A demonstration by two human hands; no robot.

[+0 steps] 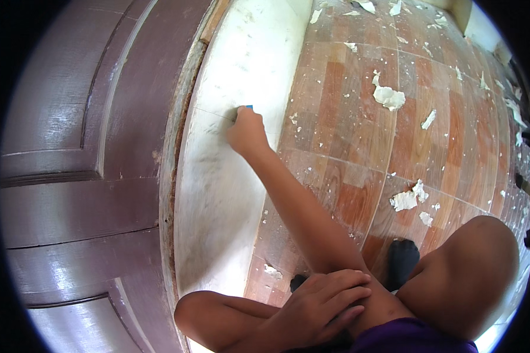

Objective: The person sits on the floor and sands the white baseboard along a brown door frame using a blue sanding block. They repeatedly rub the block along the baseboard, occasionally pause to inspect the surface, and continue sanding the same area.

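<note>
My right hand (249,132) reaches out to a white painted strip of wall (221,185) beside a door. Its fingers are closed around a small blue object (249,107); only a blue edge shows past the knuckles, so its kind is hidden. The hand is against or very close to the white surface, which has grey smudges and a thin crack line near the hand. My left hand (322,304) holds nothing and lies across my right arm near the elbow, its fingers slightly apart.
A brown panelled wooden door (132,207) stands at left, with a rough, chipped edge (176,132) along the white strip. Wood-patterned floor tiles (353,172) carry scattered flakes of pale paint (389,98) (405,201). My bent knee (468,264) and dark-covered foot (402,260) are at lower right.
</note>
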